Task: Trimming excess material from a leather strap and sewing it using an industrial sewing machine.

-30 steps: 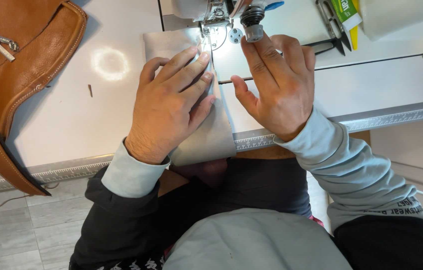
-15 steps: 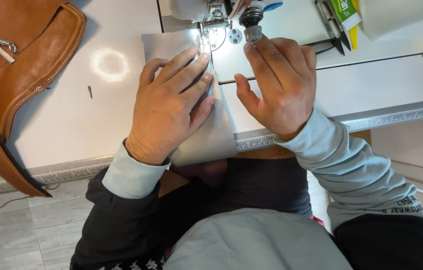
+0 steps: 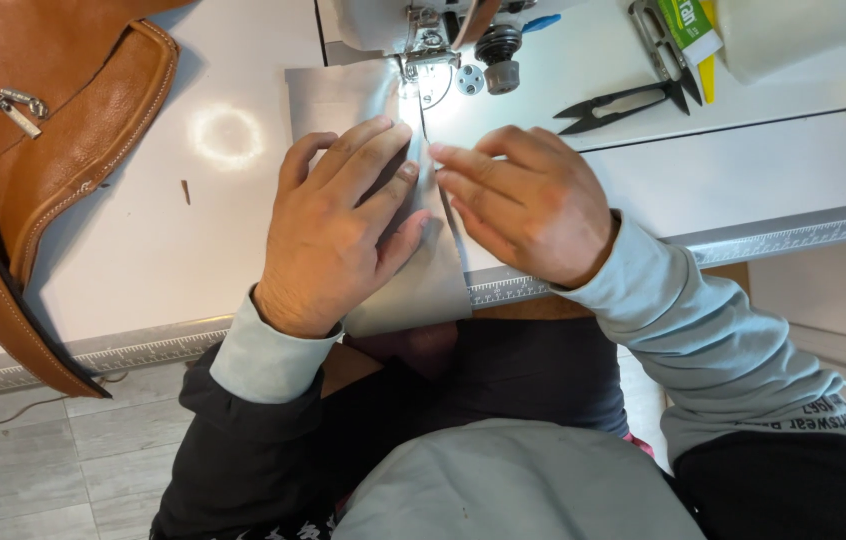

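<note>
1. Both hands press flat, fingers spread, nothing pinched in either grip: the left hand lies on a grey fabric strip, the right hand holds its edge.
2. Fabric runs from the counter rim up to the needle of the sewing machine, so stitching appears under way, most of the strip unfed.
3. Beyond, thread snips sit right; a tan leather bag rests left.
</note>
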